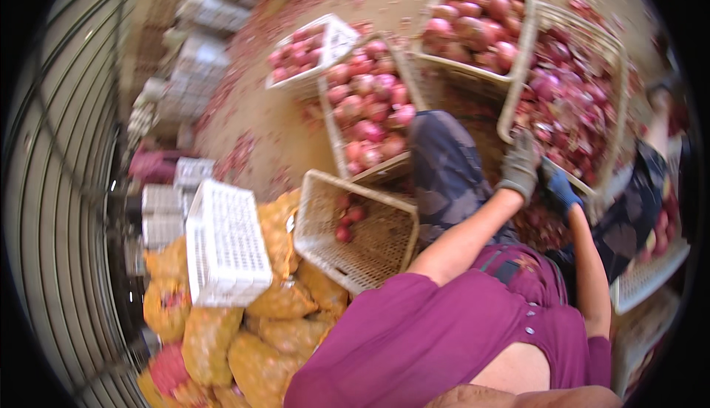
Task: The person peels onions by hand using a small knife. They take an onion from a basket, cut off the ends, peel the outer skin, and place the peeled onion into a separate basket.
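My left hand [521, 167], in a grey glove, is at the near left corner of a large beige crate [620, 90]. Its fingers look curled, but blur hides what is in them. Close to its right, my right hand [559, 187] wears a blue glove and is closed at the crate's near edge; what it grips does not show clearly. Red onions [562, 82] with loose, papery skins fill this crate. Onion skins [538, 228] also lie below my hands, between my legs.
Crates of red onions stand ahead: one beige crate [532, 19], another beside my left knee [330, 123], and a white one [336, 34]. Left are a tilted crate [355, 253] with a few onions, a white crate [229, 249] and yellow mesh sacks [214, 341]. Skins litter the floor.
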Available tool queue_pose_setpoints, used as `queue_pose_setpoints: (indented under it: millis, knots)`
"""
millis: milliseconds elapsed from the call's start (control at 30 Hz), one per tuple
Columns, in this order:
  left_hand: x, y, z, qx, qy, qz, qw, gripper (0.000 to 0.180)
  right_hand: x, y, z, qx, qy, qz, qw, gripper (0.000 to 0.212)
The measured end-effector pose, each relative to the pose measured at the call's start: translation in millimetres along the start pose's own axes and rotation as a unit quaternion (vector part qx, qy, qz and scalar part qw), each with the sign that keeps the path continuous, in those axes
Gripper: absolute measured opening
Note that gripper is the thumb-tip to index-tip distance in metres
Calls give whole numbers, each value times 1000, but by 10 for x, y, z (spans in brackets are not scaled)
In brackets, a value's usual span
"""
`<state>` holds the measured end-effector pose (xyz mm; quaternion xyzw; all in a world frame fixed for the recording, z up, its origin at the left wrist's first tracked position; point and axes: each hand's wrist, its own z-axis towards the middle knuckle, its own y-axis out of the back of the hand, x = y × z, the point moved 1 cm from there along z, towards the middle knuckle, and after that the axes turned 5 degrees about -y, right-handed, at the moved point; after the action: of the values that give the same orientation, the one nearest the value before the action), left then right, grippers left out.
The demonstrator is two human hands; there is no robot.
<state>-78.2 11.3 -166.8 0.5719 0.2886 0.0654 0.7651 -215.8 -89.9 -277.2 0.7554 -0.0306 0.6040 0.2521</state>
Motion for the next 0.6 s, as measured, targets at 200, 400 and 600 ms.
queue_pose_setpoints:
  millis: [200,400,600]
  knots:
    - [-61,-42,65,121,79,12,989,75,-977,-167,-6,-45,-99,343,933,45]
    - [56,-181,42,65,66,-27,995,67,-550,-109,-50,-34,-158,383,909,42]
    - [61,59,-75,-3,75,-74,994,62,-252,-192,-43,1,-181,382,906,41]
